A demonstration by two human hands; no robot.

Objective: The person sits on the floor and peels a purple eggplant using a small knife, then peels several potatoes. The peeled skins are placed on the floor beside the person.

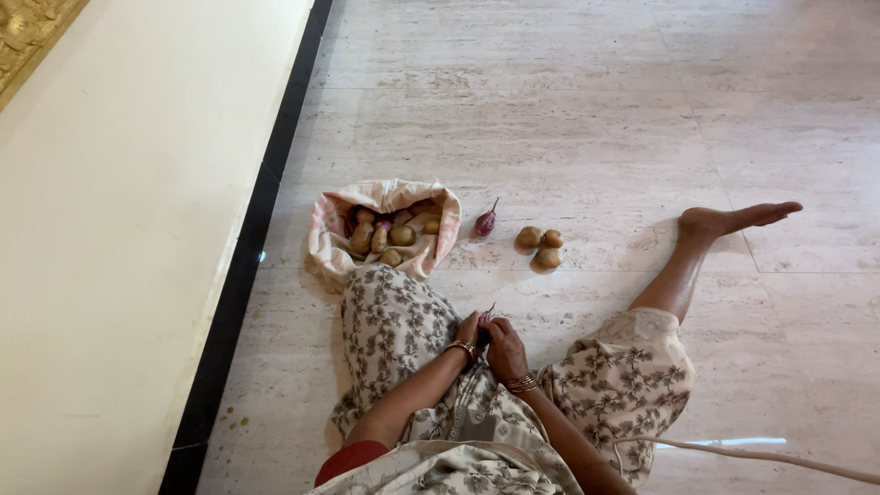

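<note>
I sit on a pale stone floor with my legs spread. My left hand (468, 328) and my right hand (503, 346) meet in front of me, both closed around a small red onion (485, 318) whose dry stem pokes up between the fingers. Ahead on the floor stands an open cloth sack (330, 247) with several potatoes (378, 236) and a few red onions inside. To its right lies one loose red onion (484, 222), and further right three potatoes (541, 247) sit in a small cluster.
A cream wall with a black skirting strip (240, 266) runs along the left. My right foot (733, 219) stretches out to the right. A pale cable (761, 454) crosses the floor at the lower right.
</note>
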